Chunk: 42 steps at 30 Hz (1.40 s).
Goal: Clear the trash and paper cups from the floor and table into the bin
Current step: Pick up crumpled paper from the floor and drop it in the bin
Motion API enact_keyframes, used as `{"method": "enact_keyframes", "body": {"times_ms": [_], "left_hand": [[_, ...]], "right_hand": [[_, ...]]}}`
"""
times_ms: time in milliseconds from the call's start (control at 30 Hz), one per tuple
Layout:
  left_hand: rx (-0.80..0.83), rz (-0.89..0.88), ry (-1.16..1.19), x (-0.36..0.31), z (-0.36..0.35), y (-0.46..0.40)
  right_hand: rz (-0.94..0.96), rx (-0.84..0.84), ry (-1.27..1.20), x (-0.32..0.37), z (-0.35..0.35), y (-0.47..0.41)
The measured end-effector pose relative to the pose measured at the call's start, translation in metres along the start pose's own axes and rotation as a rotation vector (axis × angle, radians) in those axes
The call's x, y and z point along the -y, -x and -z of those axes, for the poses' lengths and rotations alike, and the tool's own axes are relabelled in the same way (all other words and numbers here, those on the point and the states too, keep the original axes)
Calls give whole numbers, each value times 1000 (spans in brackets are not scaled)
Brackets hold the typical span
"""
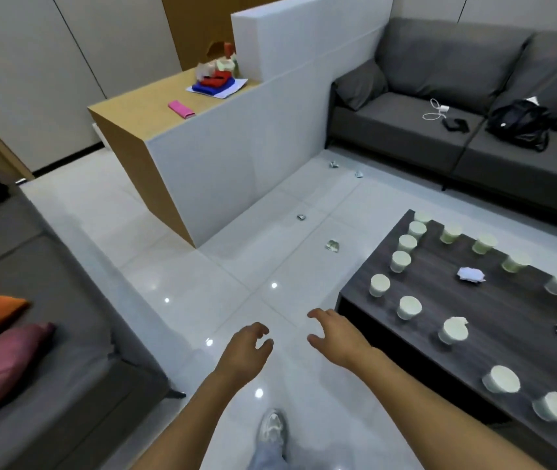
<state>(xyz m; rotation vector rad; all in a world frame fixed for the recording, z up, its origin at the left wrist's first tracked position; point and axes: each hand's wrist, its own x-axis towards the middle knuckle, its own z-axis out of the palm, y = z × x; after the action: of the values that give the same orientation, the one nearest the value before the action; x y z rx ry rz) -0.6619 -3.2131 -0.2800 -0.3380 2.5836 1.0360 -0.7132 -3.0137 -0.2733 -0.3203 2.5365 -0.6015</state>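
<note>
Several pale paper cups [379, 285] stand around the edge of the dark wooden table [494, 310] at the right. A crumpled white paper ball [471, 275] lies in the table's middle. Small crumpled scraps lie on the white tiled floor: one near the table's far corner [332, 245], one further off [301, 217], two near the far sofa [334, 164]. My left hand [248, 349] and my right hand [334, 335] hover over the floor beside the table's near corner, fingers loosely curled, holding nothing. No bin is in view.
A grey sofa [439, 123] with a black bag and a charger stands at the back right. A wood and white counter [182, 137] juts out at the centre left. Another sofa with orange and pink cushions [2, 361] is at the left. My shoe [272, 430] is on the tiles.
</note>
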Motion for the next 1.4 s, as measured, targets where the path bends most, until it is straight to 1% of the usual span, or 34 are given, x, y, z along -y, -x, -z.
{"method": "enact_keyframes", "body": {"times_ms": [133, 200, 267, 400, 500, 633, 800, 900, 967, 1133, 1267, 1333, 1400], "left_hand": [[-6, 69, 203, -17, 55, -98], [12, 82, 247, -27, 75, -140], [46, 92, 262, -34, 87, -181], [120, 118, 258, -52, 97, -275], [133, 129, 277, -74, 103, -355], [187, 214, 312, -113, 120, -464], [205, 269, 341, -160, 148, -584], [237, 273, 330, -177, 157, -644], [266, 272, 308, -187, 159, -687], [374, 242, 195, -208, 162, -799], [466, 213, 68, -224, 177, -893], [540, 173, -14, -232, 185, -935], [580, 165, -53, -241, 187, -974]], "right_hand": [[-113, -17, -308, 21, 42, -87], [-173, -37, -434, 23, 62, -125], [-225, -43, -503, 21, 80, -160], [-290, -45, -536, 0, 115, -243], [-330, -54, -574, -20, 146, -314], [-404, -65, -617, -41, 199, -402], [-493, -111, -678, -59, 268, -484], [-531, -141, -698, -69, 294, -528], [-572, -181, -758, -77, 305, -559], [-730, -281, -908, -101, 322, -644], [-893, -366, -1098, -111, 337, -712], [-957, -384, -1216, -113, 344, -739], [-1001, -386, -1297, -118, 350, -762]]}}
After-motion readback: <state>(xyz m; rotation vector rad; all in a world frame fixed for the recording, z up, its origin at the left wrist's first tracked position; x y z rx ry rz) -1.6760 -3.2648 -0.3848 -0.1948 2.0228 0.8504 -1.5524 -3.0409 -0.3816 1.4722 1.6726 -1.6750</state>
